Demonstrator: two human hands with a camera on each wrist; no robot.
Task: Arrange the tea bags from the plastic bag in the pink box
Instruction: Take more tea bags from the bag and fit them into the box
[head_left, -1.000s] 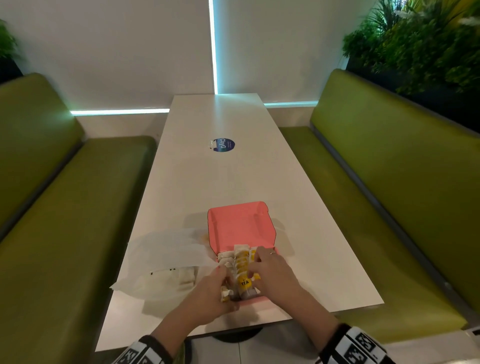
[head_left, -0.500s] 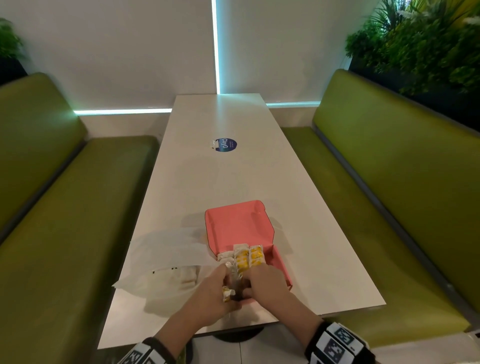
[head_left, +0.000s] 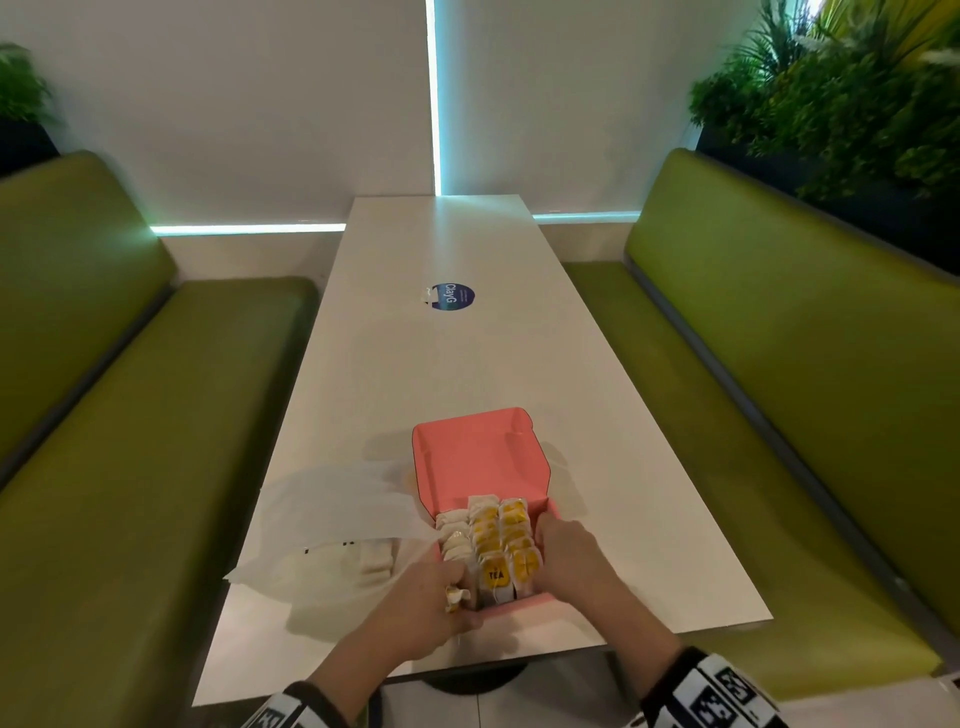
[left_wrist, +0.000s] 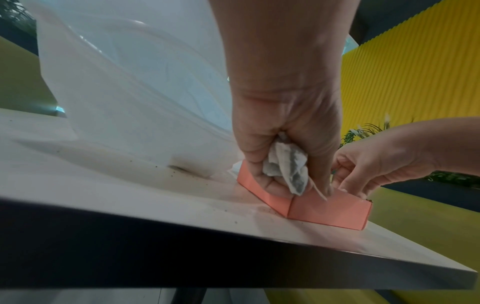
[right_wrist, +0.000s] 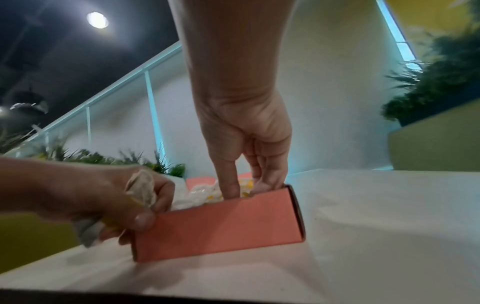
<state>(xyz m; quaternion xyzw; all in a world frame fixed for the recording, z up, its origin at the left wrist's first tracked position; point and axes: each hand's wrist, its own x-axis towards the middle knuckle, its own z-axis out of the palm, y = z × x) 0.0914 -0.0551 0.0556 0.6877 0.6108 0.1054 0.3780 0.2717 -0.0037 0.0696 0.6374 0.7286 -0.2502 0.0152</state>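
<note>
Since half a second ago the right hand (head_left: 569, 558) has shifted from the near middle of the pink box (head_left: 480, 457) to its right wall, uncovering the packed tea bags (head_left: 501, 540), while the left hand (head_left: 434, 605) stays at the box's near left corner. That left hand is clenched round a crumpled tea bag (left_wrist: 287, 166), its thumb lying against the outside of the box's near wall; in the head view a yellow scrap of that bag (head_left: 453, 597) pokes out between the fingers. The right hand reaches down into the box with fingers (right_wrist: 262, 170) nearly straight, thumb and fingertips just inside the near right corner against the tea bags; whether it pinches one there cannot be told. Inside the box the tea bags stand in three rows running away from the person: two rows with yellow labels, the nearest reading "TEA", and a paler row on the left. The box's lid stands open on the far side. Just left of the box, on the white worktop (head_left: 441, 364), lies the translucent plastic bag (head_left: 332, 525) with a few pale packets visible through it. Farther along the worktop sits a round blue sticker (head_left: 453, 297). Green benches (head_left: 779, 364) flank both long sides.
</note>
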